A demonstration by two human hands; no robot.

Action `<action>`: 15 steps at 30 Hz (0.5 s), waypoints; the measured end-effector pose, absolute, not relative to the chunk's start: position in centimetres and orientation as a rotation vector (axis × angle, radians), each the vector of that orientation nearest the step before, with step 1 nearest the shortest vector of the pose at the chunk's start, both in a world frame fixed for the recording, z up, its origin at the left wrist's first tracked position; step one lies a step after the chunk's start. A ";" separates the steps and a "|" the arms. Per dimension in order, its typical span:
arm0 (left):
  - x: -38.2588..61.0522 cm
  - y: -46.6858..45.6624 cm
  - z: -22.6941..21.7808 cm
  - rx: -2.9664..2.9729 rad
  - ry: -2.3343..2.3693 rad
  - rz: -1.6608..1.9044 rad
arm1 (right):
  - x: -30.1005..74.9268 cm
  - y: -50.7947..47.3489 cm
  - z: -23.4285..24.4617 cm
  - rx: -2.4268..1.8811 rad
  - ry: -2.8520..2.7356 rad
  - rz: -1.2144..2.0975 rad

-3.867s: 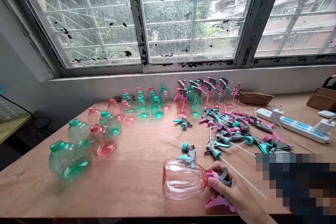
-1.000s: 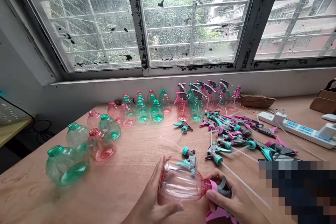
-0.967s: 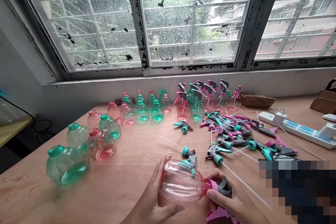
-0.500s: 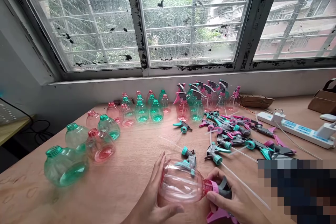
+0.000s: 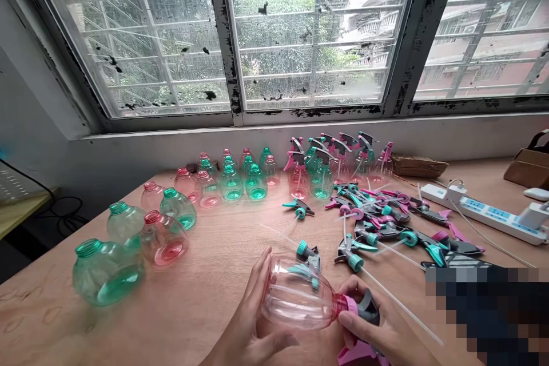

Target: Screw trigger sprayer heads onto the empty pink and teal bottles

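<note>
A clear pink spray bottle lies sideways between my hands, its neck pointing right. My left hand cups the base, fingers stretched along the far side and thumb along the near side. At the other end, my right hand pinches the pink collar where it meets the bottle's neck. The grey spray head sticks out past the collar, and its pink trigger shows below my fingers. Just behind the bottle lies a loose teal-and-grey spray head, partly seen through the clear plastic.
Open green and pink bottles stand in rows at left. Several bottles with spray heads stand by the window wall. Loose spray heads with tubes pile up at right, near a power strip. A blurred-out patch covers the lower right.
My left thumb has shifted slightly and looks blurred. The bottle and my right hand stay almost where they were.
</note>
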State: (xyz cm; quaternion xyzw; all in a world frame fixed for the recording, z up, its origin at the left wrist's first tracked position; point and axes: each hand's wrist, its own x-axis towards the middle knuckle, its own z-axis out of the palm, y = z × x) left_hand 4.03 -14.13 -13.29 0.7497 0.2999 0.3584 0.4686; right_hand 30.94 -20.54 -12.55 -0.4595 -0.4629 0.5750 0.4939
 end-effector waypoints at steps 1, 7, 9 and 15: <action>4.1 -14.2 -13.2 1.852 0.750 0.869 | 31.0 -20.5 -12.7 -1.106 -1.135 1.388; 4.1 -14.3 -13.6 1.802 0.715 0.843 | 31.3 -20.2 -13.4 -1.048 -1.106 1.381; 4.0 -14.3 -13.9 1.783 0.648 0.834 | 31.2 -20.2 -13.4 -1.048 -1.103 1.391; 4.1 -14.6 -13.2 1.741 0.675 0.834 | 31.0 -20.3 -13.0 -1.086 -1.107 1.387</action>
